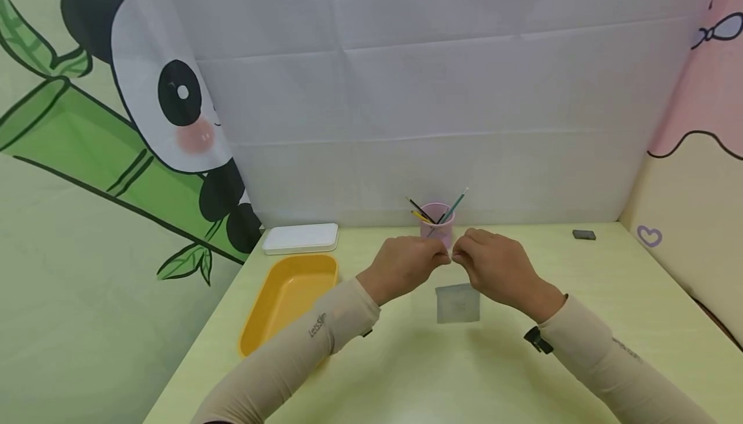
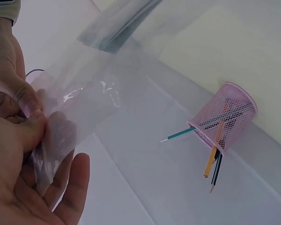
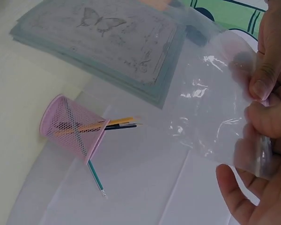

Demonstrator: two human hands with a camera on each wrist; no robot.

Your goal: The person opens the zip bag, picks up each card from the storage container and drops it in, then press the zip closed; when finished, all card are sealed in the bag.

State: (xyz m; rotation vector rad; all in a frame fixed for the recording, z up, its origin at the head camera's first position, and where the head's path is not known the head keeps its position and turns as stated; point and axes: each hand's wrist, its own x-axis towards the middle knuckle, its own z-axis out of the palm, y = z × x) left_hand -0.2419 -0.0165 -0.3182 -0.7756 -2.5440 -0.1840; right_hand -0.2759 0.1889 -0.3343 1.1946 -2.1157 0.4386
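Note:
Both hands meet above the table and pinch a clear plastic bag (image 2: 84, 108) by its top edge. In the head view my left hand (image 1: 432, 257) and right hand (image 1: 464, 257) almost touch in front of a pink mesh pencil cup (image 1: 436, 224). My left hand (image 2: 42, 131) grips one side of the bag's mouth. My right hand (image 3: 260, 122) pinches the other side of the bag (image 3: 210, 112). Under the hands lies a stack of grey-green sheets (image 1: 458, 303) printed with a butterfly (image 3: 107, 42).
The pencil cup (image 3: 72, 126) holds several pencils. A yellow tray (image 1: 290, 298) sits at the left, with a white flat box (image 1: 300, 237) behind it. A small dark object (image 1: 583, 235) lies at the far right. Printed walls enclose the table.

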